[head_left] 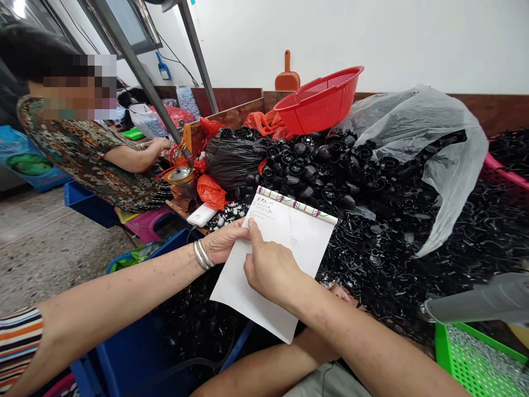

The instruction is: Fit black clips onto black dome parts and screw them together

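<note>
A white notepad with a patterned top binding and a few handwritten lines is held over the table. A nearby person's hand, with silver bangles and a striped sleeve, grips its left edge. My right hand lies over the paper, index finger stretched to the written lines and the other fingers curled, holding nothing. My left forearm crosses below the pad; my left hand shows only in part behind my right forearm, its fingers mostly hidden. Black curved plastic parts cover the table beyond.
Larger round black parts are heaped behind the pad, below a tilted red basket. A clear plastic sheet drapes at right. A grey metal tube and green tray stand near right. Another person sits at left.
</note>
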Available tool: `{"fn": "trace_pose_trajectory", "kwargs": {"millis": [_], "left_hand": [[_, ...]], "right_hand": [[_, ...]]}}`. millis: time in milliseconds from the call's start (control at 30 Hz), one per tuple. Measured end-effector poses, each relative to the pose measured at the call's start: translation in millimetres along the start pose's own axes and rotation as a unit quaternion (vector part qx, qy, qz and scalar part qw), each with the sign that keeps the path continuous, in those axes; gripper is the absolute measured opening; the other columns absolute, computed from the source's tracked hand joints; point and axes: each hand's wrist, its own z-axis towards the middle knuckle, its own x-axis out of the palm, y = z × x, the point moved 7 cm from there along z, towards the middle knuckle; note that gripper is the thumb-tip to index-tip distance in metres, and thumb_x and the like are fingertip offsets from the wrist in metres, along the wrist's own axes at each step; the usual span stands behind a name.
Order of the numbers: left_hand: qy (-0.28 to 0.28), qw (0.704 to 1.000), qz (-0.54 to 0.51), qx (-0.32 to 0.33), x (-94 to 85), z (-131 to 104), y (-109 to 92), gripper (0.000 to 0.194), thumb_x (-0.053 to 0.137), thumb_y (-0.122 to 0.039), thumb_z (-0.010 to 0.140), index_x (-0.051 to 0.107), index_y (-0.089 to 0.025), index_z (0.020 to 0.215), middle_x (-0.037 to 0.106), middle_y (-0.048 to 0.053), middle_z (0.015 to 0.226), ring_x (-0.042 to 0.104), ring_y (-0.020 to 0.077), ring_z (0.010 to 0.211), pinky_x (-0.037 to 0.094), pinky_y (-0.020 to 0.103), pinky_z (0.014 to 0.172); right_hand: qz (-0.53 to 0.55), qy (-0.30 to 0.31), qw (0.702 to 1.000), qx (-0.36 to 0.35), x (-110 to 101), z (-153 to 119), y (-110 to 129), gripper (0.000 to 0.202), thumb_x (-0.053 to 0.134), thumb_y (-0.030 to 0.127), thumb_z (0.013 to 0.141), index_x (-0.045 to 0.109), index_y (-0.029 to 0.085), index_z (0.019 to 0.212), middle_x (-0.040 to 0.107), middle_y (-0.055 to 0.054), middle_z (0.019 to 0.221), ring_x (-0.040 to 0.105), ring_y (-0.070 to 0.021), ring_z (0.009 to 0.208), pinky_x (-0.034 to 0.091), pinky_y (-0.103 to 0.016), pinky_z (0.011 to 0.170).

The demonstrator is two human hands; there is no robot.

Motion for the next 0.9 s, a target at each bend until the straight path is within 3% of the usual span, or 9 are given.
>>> {"fn": "trace_pose_trajectory", "kwargs": {"millis": [267,400,533,667,767,900], "left_hand": [[0.025,0.999,-0.024,-0.026,4.0,1.0,4.3,0.039,0.061,-0.031,0.083,0.064,-0.03,0.122,0.075,0.008,0.099,0.064,0.0283,0.109,0.047,0.041,0.093],[0.006,0.999,-0.017,-0.028,1.2,-0.5,4.2,0.04,0.062,-0.03,0.082,0.065,-0.029,0.122,0.075,0.008,0.099,0.065,0.0281,0.106,0.047,0.039,0.091],[-0.039,0.999,0.005,-0.028,-7.0,-3.2,1.9,0.046,0.064,-0.015,0.076,0.064,-0.022,0.121,0.074,0.011,0.103,0.068,0.028,0.099,0.049,0.039,0.09],[-0.046,0.998,0.003,-0.038,-11.0,-3.6,-0.5,0.057,0.063,-0.005,0.069,0.06,-0.015,0.124,0.073,0.014,0.105,0.07,0.0305,0.093,0.051,0.044,0.086],[-0.043,0.998,-0.004,-0.042,-11.3,-3.3,-1.7,0.06,0.062,-0.002,0.068,0.057,-0.016,0.127,0.073,0.014,0.104,0.071,0.0299,0.09,0.052,0.045,0.084],[-0.043,0.998,-0.008,-0.044,-11.3,-4.0,-0.8,0.066,0.06,-0.002,0.07,0.052,-0.016,0.134,0.072,0.016,0.109,0.071,0.0307,0.093,0.052,0.047,0.086]], "right_hand": [[0.006,0.005,1.0,0.004,-0.8,2.1,-1.2,0.075,0.04,0.021,0.086,0.007,0.003,0.151,0.072,-0.016,0.092,0.067,-0.0311,0.079,0.049,-0.041,0.068],[0.013,-0.01,1.0,-0.002,-9.5,-5.3,4.1,0.071,0.038,0.023,0.089,0.01,0.004,0.151,0.072,-0.015,0.088,0.067,-0.0301,0.076,0.048,-0.039,0.066],[0.018,-0.037,0.999,-0.015,-10.9,-41.9,-3.9,0.067,0.039,0.028,0.092,0.015,0.011,0.152,0.071,-0.008,0.074,0.066,-0.0251,0.064,0.046,-0.033,0.06],[0.014,-0.127,0.992,-0.02,-3.1,-96.3,-40.5,0.046,0.044,0.03,0.092,0.049,0.026,0.137,0.066,-0.001,0.062,0.063,-0.0193,0.056,0.046,-0.027,0.055],[0.034,-0.186,0.978,-0.086,9.4,-127.9,-61.1,0.039,0.044,0.022,0.091,0.056,0.022,0.127,0.069,-0.004,0.073,0.067,-0.0182,0.063,0.051,-0.028,0.061],[0.064,-0.242,0.946,-0.205,24.8,-146.4,-57.6,0.042,0.042,0.006,0.084,0.054,0.013,0.124,0.07,-0.004,0.072,0.065,-0.0152,0.058,0.05,-0.025,0.059]]}}
